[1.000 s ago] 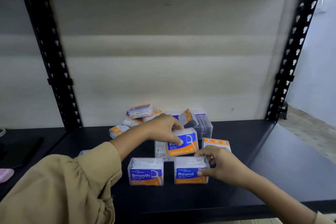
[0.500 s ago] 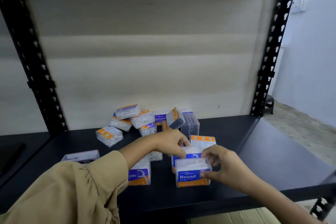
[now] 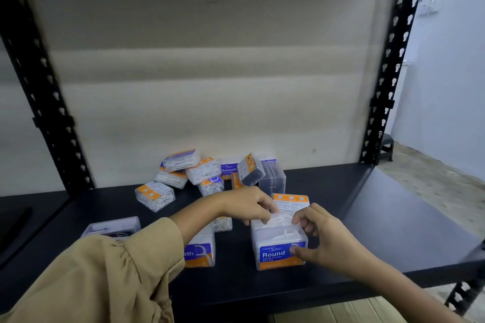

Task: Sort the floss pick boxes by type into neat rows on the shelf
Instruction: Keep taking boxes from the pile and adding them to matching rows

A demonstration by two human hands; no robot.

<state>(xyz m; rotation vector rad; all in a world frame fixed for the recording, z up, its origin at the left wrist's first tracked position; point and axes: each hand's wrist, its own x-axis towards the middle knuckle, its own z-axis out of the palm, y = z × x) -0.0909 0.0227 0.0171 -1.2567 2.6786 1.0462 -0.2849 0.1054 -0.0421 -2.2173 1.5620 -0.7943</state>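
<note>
A clear floss pick box labelled "Round" (image 3: pixel 279 249) stands near the front of the black shelf (image 3: pixel 393 223). My right hand (image 3: pixel 322 238) grips its right side, thumb on the label. Directly behind it stands a second Round box (image 3: pixel 273 219), and my left hand (image 3: pixel 249 204) pinches its top. A "Smooth" box (image 3: pixel 200 252) stands to the left, half hidden by my left forearm. An orange-topped box (image 3: pixel 290 200) lies behind the two Round boxes.
A loose heap of floss pick boxes (image 3: pixel 204 173) lies against the back panel, with two dark-filled boxes (image 3: pixel 273 177) among them. One box (image 3: pixel 154 195) lies apart at the left, and another box (image 3: pixel 112 227) sits at the front left. Black perforated uprights (image 3: pixel 388 60) flank the shelf.
My left hand carried the second Round box from the middle of the shelf down to directly behind the front Round box. The right hand stayed on the front box. The camera view shifted.
</note>
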